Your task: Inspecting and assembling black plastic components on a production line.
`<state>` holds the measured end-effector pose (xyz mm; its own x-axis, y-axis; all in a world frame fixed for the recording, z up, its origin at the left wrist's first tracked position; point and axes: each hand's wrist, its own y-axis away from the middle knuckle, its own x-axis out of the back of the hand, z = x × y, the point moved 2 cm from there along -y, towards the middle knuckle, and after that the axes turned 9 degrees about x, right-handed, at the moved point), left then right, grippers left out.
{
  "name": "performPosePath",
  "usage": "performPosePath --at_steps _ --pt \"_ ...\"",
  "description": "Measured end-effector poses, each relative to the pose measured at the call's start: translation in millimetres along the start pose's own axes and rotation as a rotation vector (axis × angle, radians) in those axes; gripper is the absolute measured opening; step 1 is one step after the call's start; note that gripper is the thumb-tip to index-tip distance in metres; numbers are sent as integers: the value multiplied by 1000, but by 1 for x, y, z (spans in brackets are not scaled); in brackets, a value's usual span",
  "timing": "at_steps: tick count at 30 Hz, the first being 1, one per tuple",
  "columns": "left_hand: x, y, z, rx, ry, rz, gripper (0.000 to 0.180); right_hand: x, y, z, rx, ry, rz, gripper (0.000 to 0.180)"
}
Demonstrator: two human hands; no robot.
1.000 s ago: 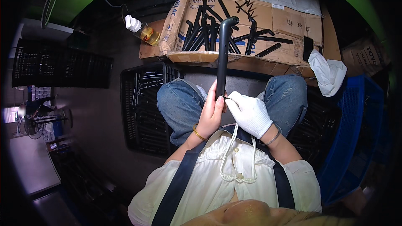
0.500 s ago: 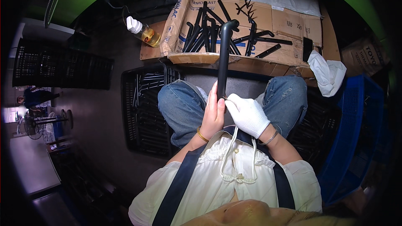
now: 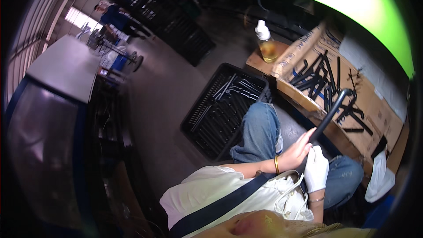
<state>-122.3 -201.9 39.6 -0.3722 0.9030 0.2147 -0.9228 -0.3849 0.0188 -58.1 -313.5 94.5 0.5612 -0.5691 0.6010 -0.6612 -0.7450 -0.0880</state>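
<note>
My tube (image 3: pixel 327 118) is up in front of me, over my lap, near end at my hands, bent end out over the box (image 3: pixel 387 119) in this view; can't tell if it touches anything there. Long axis runs diag., up & to the right, pretty straight till the far end, where it hooks off to the right. L hand (image 3: pixel 294 154), bare, has the tube gripped low down, fingers nearly straight & lying along it, same dir. as the shaft. L forearm comes in almost level from the left, bangle at the wrist. R hand (image 3: pixel 316 168), gloved, is bunched right by the tube's near end, fingers bent; can't tell if they're closed on it or only up against it. R forearm rises near vert. from below. Black parts (image 3: pixel 304 79) lie jumbled in the box, bottle (image 3: pixel 267 50) just beside it, crate (image 3: pixel 205 97) w/ more parts by my L knee (image 3: pixel 259 128).
</note>
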Motion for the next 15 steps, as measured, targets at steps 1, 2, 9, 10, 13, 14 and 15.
performPosePath --at_steps 1,2,9,10,13,14,15 --pt "0 0 -4 1 5 9 52 -4 0 1 6 23 20 23" --pt "2 1 -6 14 28 11 53 -7 -1 1 34 17 9 23" --pt "8 -5 -4 430 640 -126 31 13 -10 29 -12 -134 327 18" --pt "12 -3 1 499 646 -244 29 26 -12 51 19 -118 491 26" --pt "18 9 6 611 652 -464 31 67 -25 69 26 37 663 36" --pt "17 13 1 558 635 -605 32 72 -25 66 -53 -93 594 34" --pt "14 15 2 503 618 -751 33 76 -23 59 -135 -219 529 32"
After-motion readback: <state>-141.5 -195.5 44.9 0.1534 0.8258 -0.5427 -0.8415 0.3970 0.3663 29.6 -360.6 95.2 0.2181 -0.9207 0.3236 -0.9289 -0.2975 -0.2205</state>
